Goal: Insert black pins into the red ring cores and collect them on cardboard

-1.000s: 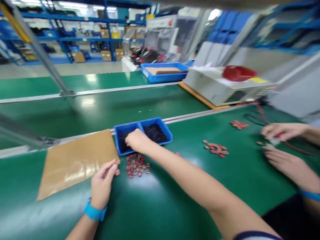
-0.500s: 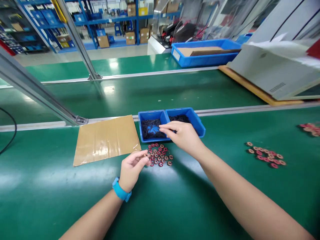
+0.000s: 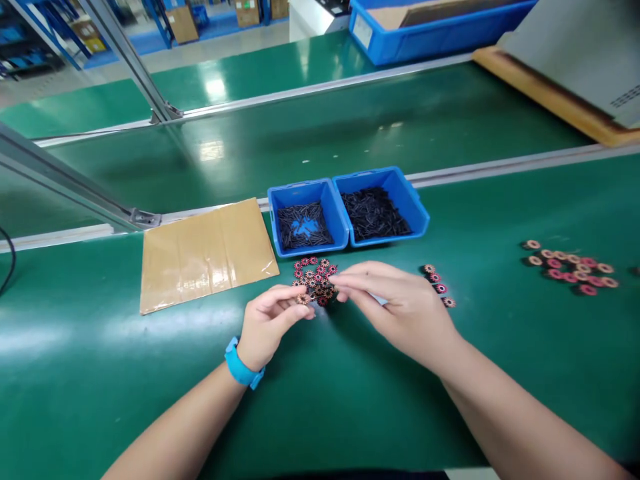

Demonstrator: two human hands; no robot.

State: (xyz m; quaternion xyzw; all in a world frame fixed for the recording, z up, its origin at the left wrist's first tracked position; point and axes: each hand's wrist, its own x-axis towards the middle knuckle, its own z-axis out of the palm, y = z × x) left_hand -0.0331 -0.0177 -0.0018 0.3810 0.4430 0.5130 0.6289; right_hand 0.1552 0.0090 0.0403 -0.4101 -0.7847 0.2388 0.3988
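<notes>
My left hand (image 3: 267,323), with a blue band on its wrist, pinches a small copper-coloured toothed ring (image 3: 303,299) between thumb and forefinger. Close to its right, my right hand (image 3: 407,310) has thumb and fingertips pressed together. Whatever lies between those tips is too small to make out. Beyond both hands, several red and copper-coloured toothed rings (image 3: 313,261) lie in a cluster, partly hidden by my fingers. Behind them two blue bins stand side by side; thin black pieces (image 3: 293,237) cover much of the left one's floor, and more black pieces (image 3: 375,213) fill the right one.
A flat brown cardboard sheet (image 3: 207,257) lies left of the bins. A few toothed rings (image 3: 441,289) sit right of my right hand, and plainer rings (image 3: 569,277) farther right. A metal frame post (image 3: 65,173) rises at left. A large blue tray (image 3: 440,37) is at the back.
My right hand has come back from above the bins to beside my left hand. The view has tilted down, and the rings right of my right hand now show.
</notes>
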